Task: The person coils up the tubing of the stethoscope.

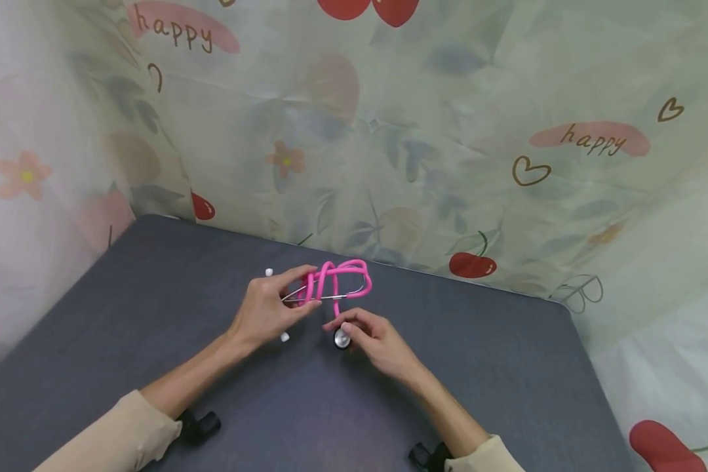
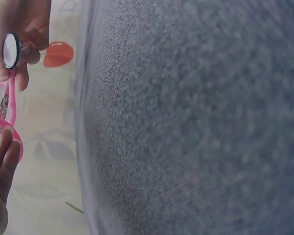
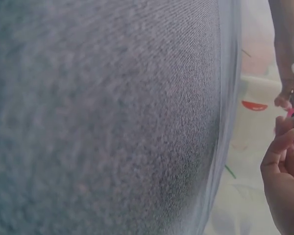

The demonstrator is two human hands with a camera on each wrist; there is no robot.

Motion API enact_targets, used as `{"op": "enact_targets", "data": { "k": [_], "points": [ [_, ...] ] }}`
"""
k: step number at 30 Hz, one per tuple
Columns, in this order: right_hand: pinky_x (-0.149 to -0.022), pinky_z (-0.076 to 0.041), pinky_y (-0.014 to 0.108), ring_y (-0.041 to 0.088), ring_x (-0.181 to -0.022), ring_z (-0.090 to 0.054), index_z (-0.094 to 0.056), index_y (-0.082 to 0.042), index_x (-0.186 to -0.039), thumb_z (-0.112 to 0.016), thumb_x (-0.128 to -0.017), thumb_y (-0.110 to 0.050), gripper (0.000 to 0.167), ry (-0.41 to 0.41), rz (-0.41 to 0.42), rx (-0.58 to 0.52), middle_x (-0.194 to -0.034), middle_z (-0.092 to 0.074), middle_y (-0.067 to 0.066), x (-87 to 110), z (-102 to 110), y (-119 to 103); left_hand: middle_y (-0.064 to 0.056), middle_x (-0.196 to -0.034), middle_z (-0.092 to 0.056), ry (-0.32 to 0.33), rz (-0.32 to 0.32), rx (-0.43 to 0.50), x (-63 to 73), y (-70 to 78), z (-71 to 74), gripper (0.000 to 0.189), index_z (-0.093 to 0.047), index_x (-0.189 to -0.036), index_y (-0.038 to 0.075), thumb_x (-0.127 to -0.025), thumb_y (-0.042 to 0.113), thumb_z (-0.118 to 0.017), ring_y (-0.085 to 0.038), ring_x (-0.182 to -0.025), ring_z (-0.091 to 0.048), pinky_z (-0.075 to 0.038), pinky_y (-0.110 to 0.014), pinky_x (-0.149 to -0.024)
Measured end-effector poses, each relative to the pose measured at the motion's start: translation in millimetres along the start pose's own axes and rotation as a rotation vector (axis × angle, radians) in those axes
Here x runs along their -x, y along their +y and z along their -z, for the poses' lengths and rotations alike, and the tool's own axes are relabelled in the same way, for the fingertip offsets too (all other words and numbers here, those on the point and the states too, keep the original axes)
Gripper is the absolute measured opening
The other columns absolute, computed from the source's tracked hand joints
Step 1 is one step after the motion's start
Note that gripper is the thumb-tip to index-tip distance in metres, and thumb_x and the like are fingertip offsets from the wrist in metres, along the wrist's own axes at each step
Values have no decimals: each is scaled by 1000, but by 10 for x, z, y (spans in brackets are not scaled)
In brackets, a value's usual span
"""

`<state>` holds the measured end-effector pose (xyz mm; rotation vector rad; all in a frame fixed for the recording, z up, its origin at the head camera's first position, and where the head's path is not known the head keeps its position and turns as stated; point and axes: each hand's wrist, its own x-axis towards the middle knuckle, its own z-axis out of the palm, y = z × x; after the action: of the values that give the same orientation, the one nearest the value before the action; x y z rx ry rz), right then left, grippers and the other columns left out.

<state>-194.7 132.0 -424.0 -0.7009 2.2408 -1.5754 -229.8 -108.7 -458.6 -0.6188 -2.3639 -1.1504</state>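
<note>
A stethoscope with pink tubing is looped into a bundle above the table. My left hand grips the bundle at its left end, thumb and fingers on opposite sides of the tubing and metal tubes. White ear tips stick out past that hand. The round silver chest piece hangs at the lower right, and my right hand pinches it between thumb and fingers. In the left wrist view the disc face of the chest piece shows beside the right hand's fingers. The left palm hides part of the metal tubes.
A dark grey cloth-covered table lies beneath both hands. Printed curtains hang behind its far edge and along both sides. A black wrist strap sits at the left sleeve, another strap at the right.
</note>
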Motion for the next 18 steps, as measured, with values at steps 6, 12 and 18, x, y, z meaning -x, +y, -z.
{"op": "enact_targets", "data": {
  "k": [6, 12, 18],
  "points": [
    [-77, -51, 47, 17, -87, -59, -64, -2, -120, -50, -105, -11, 23, -17, 0, -10, -117, -70, 11, -37, -40, 96, 10, -60, -55, 3, -5, 19, 10, 29, -33, 56, -67, -128, 23, -77, 30, -87, -3, -48, -49, -39, -22, -44],
    [-76, -52, 45, 17, -89, -60, -65, -10, -120, -50, -105, -16, 22, -11, 14, -15, -117, -70, 5, -47, -55, 293, 7, -63, -59, 2, -28, 5, 22, 16, -43, 56, -67, -128, 20, -76, 29, -88, -2, -50, -51, -42, -22, -46],
    [-79, -55, 38, 20, -95, -63, -66, -13, -118, -50, -105, -25, 23, -8, 20, -73, -117, -70, 4, 2, -45, 310, 6, -64, -60, -1, -39, -30, 38, -11, -52, 57, -67, -128, 19, -75, 30, -88, -2, -51, -52, -42, -22, -47]
  ]
}}
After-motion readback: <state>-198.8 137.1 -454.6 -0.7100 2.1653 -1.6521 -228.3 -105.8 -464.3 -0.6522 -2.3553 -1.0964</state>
